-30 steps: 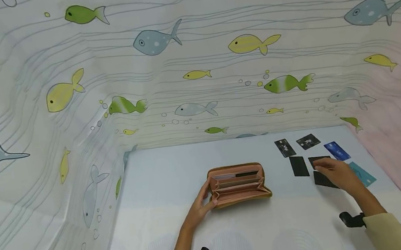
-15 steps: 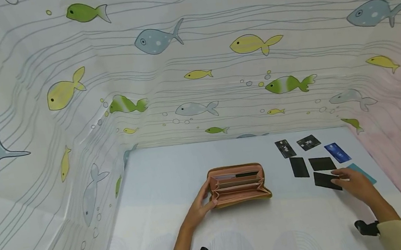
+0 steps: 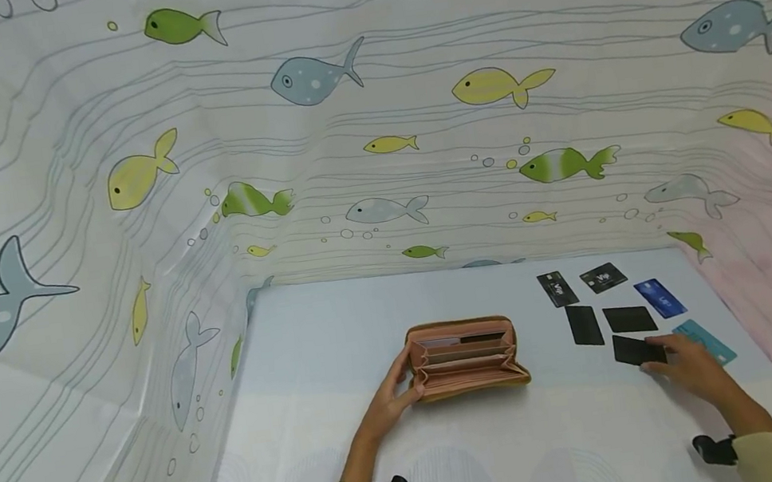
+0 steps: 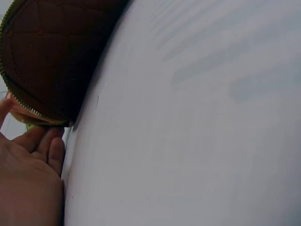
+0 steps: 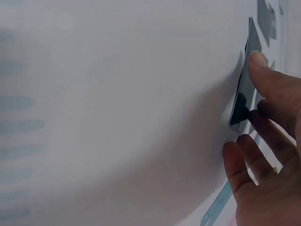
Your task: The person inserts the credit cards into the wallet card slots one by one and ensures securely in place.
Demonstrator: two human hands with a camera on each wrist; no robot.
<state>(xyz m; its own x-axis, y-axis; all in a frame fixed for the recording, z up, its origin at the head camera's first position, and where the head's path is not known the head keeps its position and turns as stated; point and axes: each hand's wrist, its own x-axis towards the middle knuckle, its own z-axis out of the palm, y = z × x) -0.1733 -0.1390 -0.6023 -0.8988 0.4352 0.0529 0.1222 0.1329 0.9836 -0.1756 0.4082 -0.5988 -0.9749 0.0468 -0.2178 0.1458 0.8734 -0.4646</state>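
An unzipped wallet (image 3: 468, 355) stands with its pink compartments facing up, some card edges showing in its back slot. My left hand (image 3: 386, 406) grips the wallet's left end, thumb at the front corner; the left wrist view shows its brown quilted side (image 4: 51, 42) and zipper teeth. To the right, my right hand (image 3: 694, 372) pinches a black card (image 3: 634, 349) by its right end, between thumb and fingers. In the right wrist view the thumb lies on the near edge of that card (image 5: 244, 89), which looks tilted against the table.
Around the right hand lie a teal card (image 3: 713, 345), a blue card (image 3: 661, 298), two more plain black cards, one of them upright (image 3: 584, 326), and two black VIP cards, one at the back (image 3: 603, 277). Fish-printed sheeting (image 3: 374, 146) rises behind the white table (image 3: 323, 321).
My right hand has moved from above the upper plain black card toward me and right, onto the lower one, and now pinches it. My left hand keeps its grip on the wallet.
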